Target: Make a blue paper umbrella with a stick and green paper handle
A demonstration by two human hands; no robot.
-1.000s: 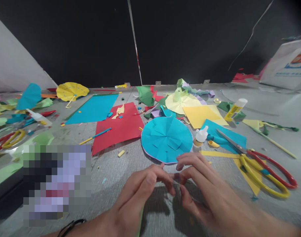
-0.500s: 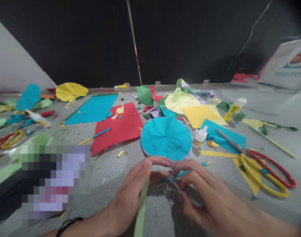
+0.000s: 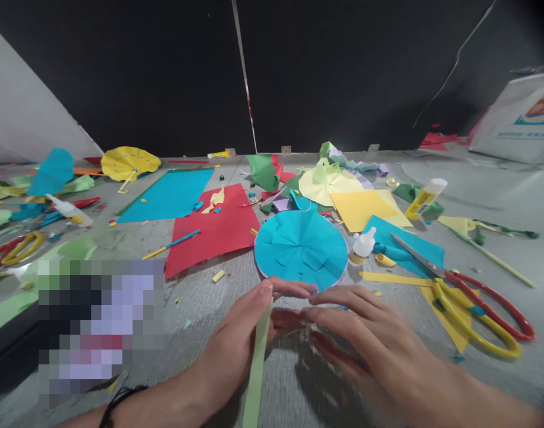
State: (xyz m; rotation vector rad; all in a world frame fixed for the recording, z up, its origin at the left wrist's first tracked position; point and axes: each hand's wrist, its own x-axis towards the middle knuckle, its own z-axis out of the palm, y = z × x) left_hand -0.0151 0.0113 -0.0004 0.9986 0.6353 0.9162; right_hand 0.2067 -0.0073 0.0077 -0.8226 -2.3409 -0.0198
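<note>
My left hand [image 3: 236,339] pinches the top end of a narrow light green paper strip [image 3: 256,374] between thumb and fingers. The strip hangs down toward the front edge of the picture. Close beside it, my right hand [image 3: 370,339] has its fingers stretched and apart, their tips at or nearly at the left fingertips; I cannot tell whether they touch. Beyond both hands lies a round blue folded paper disc [image 3: 298,241]. A blue and yellow paper stick [image 3: 343,307] is mostly covered by the right hand.
Right of the disc stand a small glue bottle [image 3: 363,246] and a glue stick [image 3: 427,199]; red and yellow scissors [image 3: 481,309] lie nearer. Red paper [image 3: 218,232] and blue paper [image 3: 171,193] spread leftward. A pixelated patch [image 3: 102,333] hides the near left. Behind rises a dark panel [image 3: 164,77].
The fingers of my right hand have straightened and shifted slightly left, covering more of the blue and yellow stick. My left hand keeps its hold on the strip.
</note>
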